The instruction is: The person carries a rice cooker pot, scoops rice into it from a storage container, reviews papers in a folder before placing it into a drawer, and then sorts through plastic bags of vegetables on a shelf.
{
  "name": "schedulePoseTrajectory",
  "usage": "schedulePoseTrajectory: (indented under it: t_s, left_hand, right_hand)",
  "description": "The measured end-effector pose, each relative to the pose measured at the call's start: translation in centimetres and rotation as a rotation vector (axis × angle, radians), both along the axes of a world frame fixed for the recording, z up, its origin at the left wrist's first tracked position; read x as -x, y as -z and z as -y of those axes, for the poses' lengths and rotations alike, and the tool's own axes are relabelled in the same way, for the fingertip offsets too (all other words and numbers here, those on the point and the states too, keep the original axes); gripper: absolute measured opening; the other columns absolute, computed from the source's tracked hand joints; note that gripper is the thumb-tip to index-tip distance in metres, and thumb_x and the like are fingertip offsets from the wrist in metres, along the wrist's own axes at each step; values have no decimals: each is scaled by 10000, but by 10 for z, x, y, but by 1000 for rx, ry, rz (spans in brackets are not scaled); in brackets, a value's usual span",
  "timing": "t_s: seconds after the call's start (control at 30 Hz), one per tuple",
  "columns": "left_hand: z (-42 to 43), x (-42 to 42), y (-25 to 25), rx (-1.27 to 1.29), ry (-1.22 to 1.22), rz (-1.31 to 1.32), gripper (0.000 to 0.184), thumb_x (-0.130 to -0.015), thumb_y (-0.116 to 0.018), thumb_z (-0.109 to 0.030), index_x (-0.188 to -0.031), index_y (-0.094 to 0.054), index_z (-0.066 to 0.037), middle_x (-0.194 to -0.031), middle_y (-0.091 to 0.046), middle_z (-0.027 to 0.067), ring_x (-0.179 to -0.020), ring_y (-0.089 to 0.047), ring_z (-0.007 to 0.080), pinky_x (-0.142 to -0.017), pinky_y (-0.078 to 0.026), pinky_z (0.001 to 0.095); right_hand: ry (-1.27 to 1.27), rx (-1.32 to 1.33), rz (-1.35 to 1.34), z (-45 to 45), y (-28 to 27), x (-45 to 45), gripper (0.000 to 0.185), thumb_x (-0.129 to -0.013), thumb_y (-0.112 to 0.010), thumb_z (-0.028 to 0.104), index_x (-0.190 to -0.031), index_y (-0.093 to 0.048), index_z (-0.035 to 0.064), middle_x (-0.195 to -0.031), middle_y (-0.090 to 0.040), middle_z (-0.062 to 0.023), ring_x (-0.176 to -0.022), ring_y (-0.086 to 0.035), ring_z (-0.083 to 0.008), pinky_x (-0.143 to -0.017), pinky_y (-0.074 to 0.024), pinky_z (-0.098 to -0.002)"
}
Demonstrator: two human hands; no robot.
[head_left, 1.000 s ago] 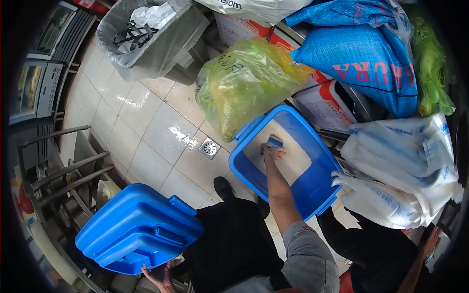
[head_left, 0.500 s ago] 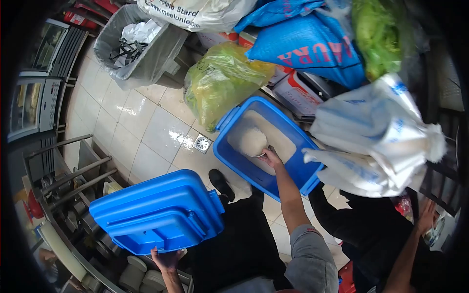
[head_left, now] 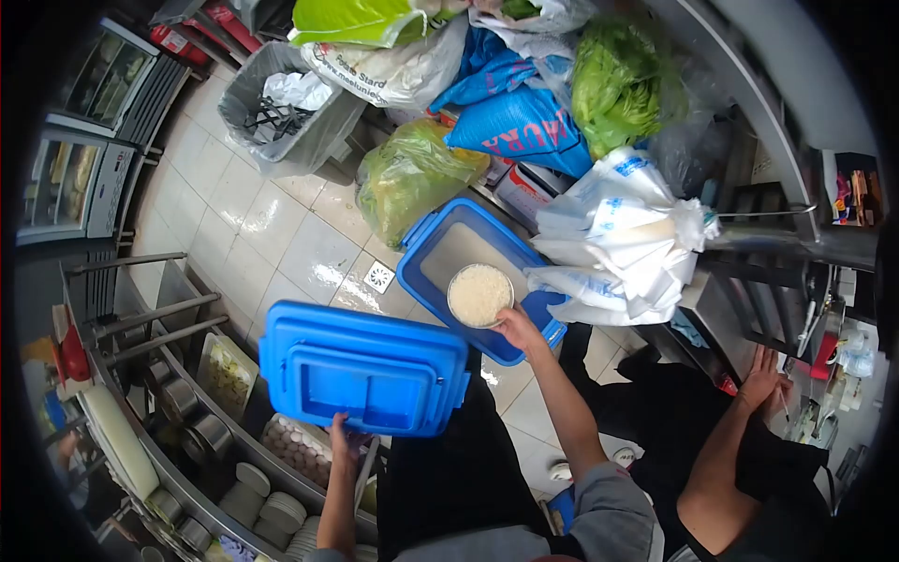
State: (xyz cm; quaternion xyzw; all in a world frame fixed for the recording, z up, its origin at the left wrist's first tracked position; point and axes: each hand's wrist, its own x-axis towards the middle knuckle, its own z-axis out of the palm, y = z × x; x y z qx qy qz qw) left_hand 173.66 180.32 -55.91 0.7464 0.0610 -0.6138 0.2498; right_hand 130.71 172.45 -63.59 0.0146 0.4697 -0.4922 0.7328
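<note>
Fingers of my left hand are wrapped round the near edge of a blue lid, held level beside the bin. My right hand grips the rim of a round bowl heaped with white grains that look like rice. The bowl is over the blue bin, whose bottom is covered with more pale grains. Part of the bin's right side is hidden under white plastic bags.
A co-worker's hands are at the right. Behind the bin sit a yellow-green bag, a blue sack and a lined waste bin. Metal shelving with plates and eggs stands at the lower left.
The bowl, first dug into the grains, has come up full in my right hand. My left hand has brought the lid up and right, closer to the bin. The view has shifted too.
</note>
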Motion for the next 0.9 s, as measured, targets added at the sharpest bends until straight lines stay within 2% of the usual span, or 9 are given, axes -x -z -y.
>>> schedulePoseTrajectory:
  t_s: [0.17, 0.23, 0.33, 0.37, 0.47, 0.57, 0.63, 0.77, 0.9]
  left_hand:
    - [19, 59, 51, 11, 252, -69, 631, -607, -618, -385, -1119, -366, -113, -1161, -372, 160, -1011, -429, 345, -793, -421, 509]
    - [23, 102, 83, -34, 220, 41, 676, -595, -638, -373, -1149, -331, -137, -1195, -355, 154, -1045, -405, 366, -829, -393, 521]
    - [40, 170, 105, -47, 220, -15, 880, -586, -660, -318, -1260, -114, -171, -1249, -300, 167, -1103, -357, 404, -831, -334, 619]
    - [44, 188, 123, -63, 230, -28, 1094, -553, -717, -264, -1293, 78, -130, -1242, -285, 210, -1108, -360, 389, -784, -387, 612]
    - [58, 250, 162, -98, 222, 4, 1169, -539, -714, -282, -1313, 144, -105, -1285, -253, 233, -1129, -354, 391, -812, -400, 569]
    - [109, 293, 112, -263, 491, 186, 1209, -557, -720, -263, -1291, 208, -15, -1313, -248, 261, -1144, -367, 386, -896, -390, 476]
    - [129, 310, 142, -303, 464, 244, 1218, -557, -720, -259, -1293, 232, -71, -1334, -200, 243, -1161, -338, 394, -877, -383, 535]
    - [136, 311, 136, -355, 400, 230, 1223, -554, -726, -266, -1305, 232, -155, -1357, -133, 215, -1169, -320, 409, -849, -366, 614]
    - [135, 293, 135, -295, 366, 150, 1223, -558, -730, -269, -1304, 231, -138, -1348, -150, 224, -1175, -316, 404, -848, -379, 602]
  right_hand:
    - [85, 42, 49, -24, -86, -19, 532, -696, -506, 14, -1208, -361, 3, -1127, -496, -142, -1010, -518, -249, -820, -458, -370]
    - [151, 23, 45, -34, -121, -27, 541, -692, -519, 10, -1210, -364, 13, -1125, -500, -131, -1022, -508, -248, -831, -445, -383]
    - [214, 27, 58, -57, -147, -38, 580, -700, -498, -13, -1248, -311, -1, -1208, -426, -133, -1110, -438, -257, -919, -376, -397]
    - [239, 12, 47, -67, -153, -39, 586, -700, -501, -14, -1253, -308, 5, -1214, -424, -128, -1110, -438, -258, -924, -371, -397]
    - [305, -31, 15, -84, -176, -41, 606, -689, -510, -17, -1259, -308, 24, -1217, -427, -124, -1112, -436, -261, -931, -359, -400]
    - [268, 12, -28, -102, -184, -36, 581, -675, -538, 31, -1227, -359, 33, -1189, -461, -118, -1094, -451, -259, -914, -368, -415]
    - [284, 3, -48, -109, -185, -32, 591, -668, -537, 39, -1230, -352, 26, -1199, -452, -128, -1104, -443, -268, -920, -361, -424]
    - [269, -25, -110, -113, -198, -29, 602, -660, -528, 45, -1233, -343, 13, -1209, -441, -144, -1114, -435, -284, -925, -358, -432]
    - [267, -30, -106, -116, -203, -28, 606, -660, -534, 66, -1230, -341, -6, -1194, -456, -148, -1112, -438, -289, -922, -363, -428]
